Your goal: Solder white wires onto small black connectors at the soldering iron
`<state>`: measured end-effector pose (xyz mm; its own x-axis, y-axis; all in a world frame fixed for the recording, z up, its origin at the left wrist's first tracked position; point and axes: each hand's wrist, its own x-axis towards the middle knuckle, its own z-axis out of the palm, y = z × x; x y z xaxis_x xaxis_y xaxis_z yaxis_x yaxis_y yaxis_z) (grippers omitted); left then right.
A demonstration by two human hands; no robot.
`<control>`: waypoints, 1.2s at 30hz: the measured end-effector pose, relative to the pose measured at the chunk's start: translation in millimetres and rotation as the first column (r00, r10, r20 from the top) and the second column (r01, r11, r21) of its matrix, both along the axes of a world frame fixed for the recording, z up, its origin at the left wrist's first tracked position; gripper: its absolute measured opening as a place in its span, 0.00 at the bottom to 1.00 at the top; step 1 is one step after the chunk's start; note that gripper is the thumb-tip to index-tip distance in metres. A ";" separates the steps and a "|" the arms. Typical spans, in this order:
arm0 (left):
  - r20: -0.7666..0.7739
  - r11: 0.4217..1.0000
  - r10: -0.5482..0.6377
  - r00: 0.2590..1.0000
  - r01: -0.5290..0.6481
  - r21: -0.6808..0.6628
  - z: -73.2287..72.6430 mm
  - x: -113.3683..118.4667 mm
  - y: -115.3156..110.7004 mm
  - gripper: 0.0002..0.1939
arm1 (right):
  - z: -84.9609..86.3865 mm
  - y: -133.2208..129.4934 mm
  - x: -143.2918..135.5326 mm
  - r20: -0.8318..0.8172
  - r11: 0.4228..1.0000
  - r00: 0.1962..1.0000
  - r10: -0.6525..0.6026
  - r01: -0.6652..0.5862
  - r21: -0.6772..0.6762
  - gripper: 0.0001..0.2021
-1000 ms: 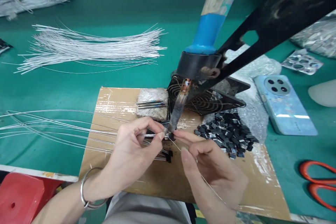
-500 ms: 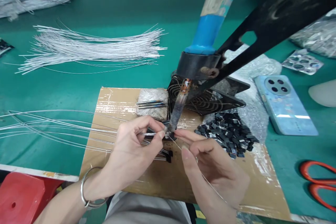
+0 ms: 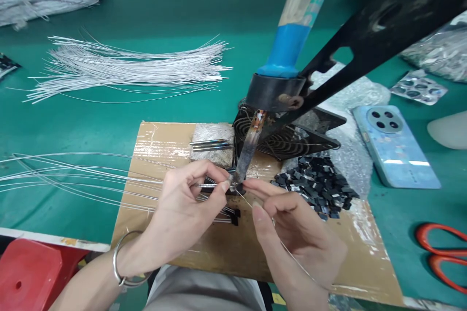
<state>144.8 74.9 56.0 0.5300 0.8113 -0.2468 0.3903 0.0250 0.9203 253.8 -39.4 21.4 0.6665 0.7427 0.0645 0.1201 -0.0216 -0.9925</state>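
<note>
My left hand (image 3: 193, 209) pinches a thin white wire (image 3: 146, 181) close to its end, right beside the tip of a soldering iron (image 3: 248, 150). The iron has a blue handle and is clamped in a black stand arm (image 3: 328, 77), tip down. In my right hand (image 3: 295, 233) a thin strand of solder wire (image 3: 292, 255) runs between thumb and fingers, its end reaching up to the iron tip. The joint at the tip is too small to make out. Below my left fingers, wires with small black ends (image 3: 234, 216) lie on the cardboard (image 3: 153, 141).
A pile of small black parts (image 3: 317, 187) lies to the right, by a fan (image 3: 280, 136) and bubble wrap (image 3: 365, 92). Further right are a blue phone (image 3: 399, 148) and red-handled scissors (image 3: 438, 252). A bundle of white wires (image 3: 138, 65) lies at the back left.
Both hands keep nearly the same place and grip at the iron tip. Only a very slight shift of the whole view shows.
</note>
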 end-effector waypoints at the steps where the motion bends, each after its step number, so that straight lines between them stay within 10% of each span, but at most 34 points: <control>1: -0.002 1.000 0.001 1.000 -0.001 0.004 -0.1 0.1 0.0 0.04 | -0.3 -0.1 0.2 0.006 1.000 1.000 0.002 -0.002 0.001 0.08; 36: 0.016 0.996 0.006 1.000 -0.008 0.084 -2.1 -1.3 -3.6 0.04 | -4.7 2.1 -2.6 0.114 0.999 0.993 -0.016 0.012 0.039 0.08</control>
